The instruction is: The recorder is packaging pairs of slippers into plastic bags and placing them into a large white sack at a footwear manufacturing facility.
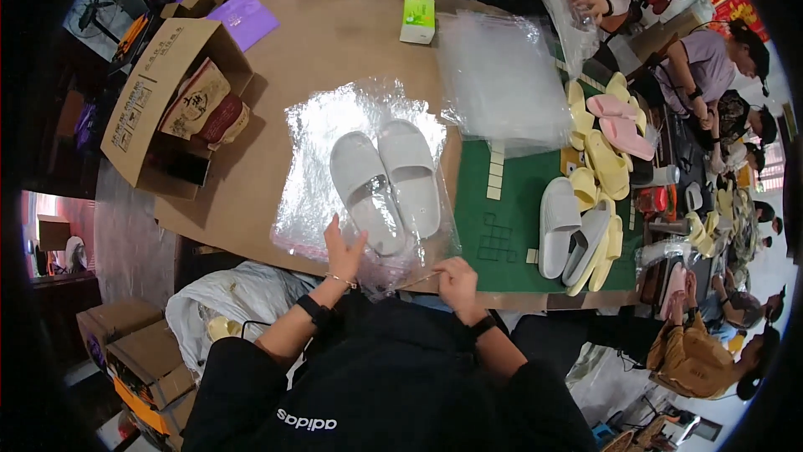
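A pair of light grey slippers lies side by side inside a clear plastic bag on the brown cardboard table top, toes pointing away from me. Spread fingers of my left hand rest at the bag's near left part, beside the heel of the left slipper. My right hand is closed at the bag's near right corner, thumb and finger pinching its edge. Pinkish marks run along the near side of the bag. Glare on the film hides some of its outline.
A stack of clear bags lies at the far right. Grey, yellow and pink slippers are piled on a green mat. An open carton stands left, a small green box behind. Co-workers sit along the right; one handles a bag.
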`<state>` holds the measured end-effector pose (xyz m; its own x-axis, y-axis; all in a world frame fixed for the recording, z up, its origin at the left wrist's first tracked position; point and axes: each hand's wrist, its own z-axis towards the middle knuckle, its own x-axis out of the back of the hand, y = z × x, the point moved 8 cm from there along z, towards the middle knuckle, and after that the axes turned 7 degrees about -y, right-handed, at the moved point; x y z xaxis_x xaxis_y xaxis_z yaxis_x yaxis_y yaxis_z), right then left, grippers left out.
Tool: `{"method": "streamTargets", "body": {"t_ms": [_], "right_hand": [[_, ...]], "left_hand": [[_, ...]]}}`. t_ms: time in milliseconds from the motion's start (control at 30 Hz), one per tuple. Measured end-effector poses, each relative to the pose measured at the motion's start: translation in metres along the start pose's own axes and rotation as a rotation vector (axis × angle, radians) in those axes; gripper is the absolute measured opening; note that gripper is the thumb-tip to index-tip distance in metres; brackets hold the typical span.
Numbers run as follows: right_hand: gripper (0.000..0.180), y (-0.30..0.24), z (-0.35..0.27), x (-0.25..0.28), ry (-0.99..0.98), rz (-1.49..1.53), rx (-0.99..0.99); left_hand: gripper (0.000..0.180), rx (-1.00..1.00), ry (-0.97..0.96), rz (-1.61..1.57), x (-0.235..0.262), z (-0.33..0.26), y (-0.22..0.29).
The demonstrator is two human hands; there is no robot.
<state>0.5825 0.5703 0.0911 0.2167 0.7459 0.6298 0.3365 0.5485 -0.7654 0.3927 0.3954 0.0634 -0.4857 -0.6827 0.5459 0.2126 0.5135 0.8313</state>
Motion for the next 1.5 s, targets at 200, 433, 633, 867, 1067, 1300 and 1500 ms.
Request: {"method": "streamTargets", "body": {"t_ms": [200,433,633,867,1067,1300,1500], "right_hand": [[0.03,0.03,0.039,0.064,0.355,0.076,-0.175],[0.054,0.083,0.086,-0.019,-0.13,0.208,-0.328],[0.03,0.098,0.09,-0.02,-0.103,0.137,-0.254],[0.035,0.069,0.082,-0.01,-0.379,1.414,-0.441],[0.039,0.015,0.054,0.012,-0.175,1.302,-0.303],[0.059,-0.11,0.029,-0.038,-0.292,1.272,-0.102],[0.06,-0.278,-0.004,-0.138,-0.829,1.146,0.067]], "left_hand": [[0.082,0.567,0.129,-0.112,-0.034,-0.005,-0.093],[0.072,0.832,0.02,-0.185,-0.046,-0.015,-0.095],[0.044,0.825,-0.177,-0.389,-0.057,-0.015,-0.064],[0.053,0.583,-0.201,-0.862,-0.093,-0.018,-0.025],[0.047,0.462,-0.133,-0.766,-0.047,-0.048,0.039],[0.047,-0.018,0.303,-0.837,0.064,-0.124,0.015],[0.049,0.275,0.574,-0.931,0.193,-0.266,-0.009]]}}
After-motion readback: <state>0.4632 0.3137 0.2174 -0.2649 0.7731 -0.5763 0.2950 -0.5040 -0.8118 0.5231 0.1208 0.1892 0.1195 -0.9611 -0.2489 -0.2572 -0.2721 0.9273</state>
